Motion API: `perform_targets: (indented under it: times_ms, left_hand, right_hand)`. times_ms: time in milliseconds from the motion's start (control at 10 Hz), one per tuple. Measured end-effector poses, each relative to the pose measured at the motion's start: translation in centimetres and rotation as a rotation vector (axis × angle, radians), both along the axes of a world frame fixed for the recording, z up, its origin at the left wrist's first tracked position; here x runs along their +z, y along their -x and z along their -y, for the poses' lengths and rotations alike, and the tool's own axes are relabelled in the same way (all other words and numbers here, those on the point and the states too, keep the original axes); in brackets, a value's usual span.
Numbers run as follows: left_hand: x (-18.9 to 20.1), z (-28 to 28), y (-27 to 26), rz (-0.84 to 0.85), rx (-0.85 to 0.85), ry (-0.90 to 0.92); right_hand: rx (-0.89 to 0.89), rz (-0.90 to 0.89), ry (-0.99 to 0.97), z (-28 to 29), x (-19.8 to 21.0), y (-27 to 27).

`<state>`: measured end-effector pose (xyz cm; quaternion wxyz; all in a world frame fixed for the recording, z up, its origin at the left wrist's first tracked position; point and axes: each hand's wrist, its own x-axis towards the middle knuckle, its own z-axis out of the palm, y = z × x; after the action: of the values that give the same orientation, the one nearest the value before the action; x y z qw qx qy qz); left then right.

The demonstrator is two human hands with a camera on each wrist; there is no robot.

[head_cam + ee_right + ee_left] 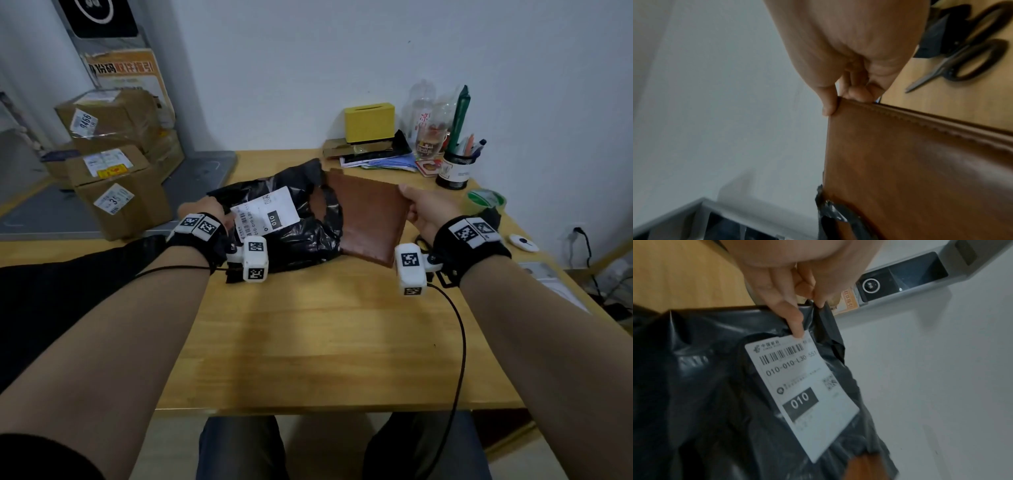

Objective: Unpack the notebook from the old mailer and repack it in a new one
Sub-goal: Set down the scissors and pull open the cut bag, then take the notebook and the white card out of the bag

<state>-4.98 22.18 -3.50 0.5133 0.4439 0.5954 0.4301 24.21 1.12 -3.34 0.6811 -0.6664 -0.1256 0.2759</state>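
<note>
The left hand (202,210) is seen at the left end of the crinkled black plastic mailer bag (274,219). Its fingers (795,321) are curled and the edge of the bag is pinched between them, just beside the white shipping label (801,394) stuck on the bag. The bag is thin and soft. It is thought to be very light and floppy, so it must be held tight at its closed end, or it will slide along with what is inside. The plastic looks a bit slippery too.

To the right of the bag, the flat brown leather-look notebook (368,219) is seen, mostly out of the torn opening. Only its left edge is tucked under the torn black plastic. It is held up, tilted, above the pale wooden desk (325,342).

The notebook looks stiff and flat, with a smooth cover and a stitched border. It is thought to be heavier than the bag, but not heavy. A corner hold may slip on the smooth cover, so a hold along the edge would be safer.

Right of the bag again, the right hand (423,214) is closed on the notebook's far right corner, thumb on one side and fingers (859,93) on the other. No new mailer can be made out for sure.
</note>
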Motion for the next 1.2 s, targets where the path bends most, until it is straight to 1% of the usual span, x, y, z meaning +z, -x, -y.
perform_targets:
  times_ms: [100,200,300,400,500,600,700,800,900,1000,1100,1200]
  left_hand:
    - [0.3,1.2,0.8,-0.323,-0.015,-0.068]
    - [-0.6,1.1,0.7,-0.411,-0.121,-0.019]
    - [-1.0,0.8,0.3,-0.249,-0.114,-0.008]
    - [-0.1,1.1,-0.9,0.118,-0.058,0.071]
    - [0.7,2.1,-2.4,0.146,-0.13,0.093]
    - [0.9,3.1,-4.3,0.202,-0.248,0.099]
    - [0.9,3.4,-5.9,0.178,-0.371,0.104]
    - [1.1,3.9,-7.6,0.164,-0.425,0.092]
    - [1.1,4.3,-8.8,0.121,-0.509,0.095]
    - [0.8,4.2,-9.3,0.035,-0.55,0.083]
    - [0.5,4.1,-9.5,0.002,-0.536,0.085]
    - [0.4,4.2,-9.5,-0.01,-0.535,0.084]
  right_hand:
    - [-0.136,-0.141,-0.011,-0.4,-1.4,-1.1]
    - [-0.219,-0.251,-0.088,-0.7,-2.1,-1.6]
    - [-0.256,-0.337,-0.145,-1.0,-2.1,-1.7]
    - [-0.257,-0.416,-0.181,-1.6,-2.1,-1.7]
    - [-0.227,-0.498,-0.194,-2.6,-2.5,-2.3]
    - [-0.221,-0.525,-0.194,-3.6,-2.6,-2.8]
    - [-0.21,-0.53,-0.198,-4.9,-3.2,-3.9]
    - [-0.155,-0.501,-0.221,-6.0,-4.6,-5.4]
    - [-0.099,-0.44,-0.185,-6.7,-5.9,-7.0]
    - [-0.084,-0.404,-0.122,-7.3,-7.2,-8.3]
    - [-0.035,-0.297,-0.025,-7.1,-7.2,-8.6]
    - [-0.003,-0.265,0.014,-6.3,-5.8,-7.8]
